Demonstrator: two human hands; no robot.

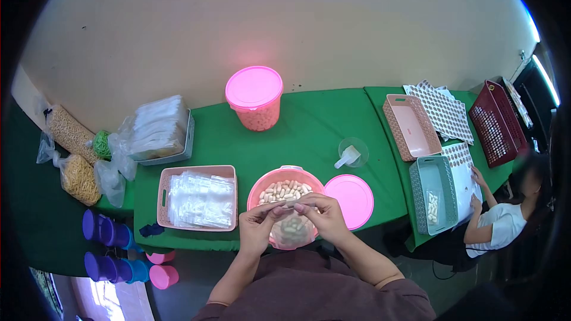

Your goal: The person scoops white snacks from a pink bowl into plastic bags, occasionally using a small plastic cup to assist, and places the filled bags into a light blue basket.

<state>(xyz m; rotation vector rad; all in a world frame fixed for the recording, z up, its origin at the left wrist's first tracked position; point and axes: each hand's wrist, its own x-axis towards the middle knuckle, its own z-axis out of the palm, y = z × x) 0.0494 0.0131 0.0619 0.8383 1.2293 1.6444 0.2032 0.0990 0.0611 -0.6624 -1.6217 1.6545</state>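
Note:
Both hands pinch the top edge of a small clear plastic bag (292, 232), with pale capsules showing in or through it. My left hand (258, 224) grips the bag's left top corner, and the fingers of my right hand (325, 216) close on the right side. Directly beneath is a pink tub (254, 193) of beige and white capsules (284, 190). Its round pink lid (352, 202) lies flat at the right. A peach basket (162, 202) stacked with flat clear bags (201, 200) stands left of my hands.
Behind stands a lidded pink bucket (256, 104). A clear dish with a white scoop (350, 156) sits right of it. Filled bags (82, 178) and a bag-filled grey basket (163, 131) are at left. At right, a person (499, 229) handles sticker sheets beside a teal basket (434, 193).

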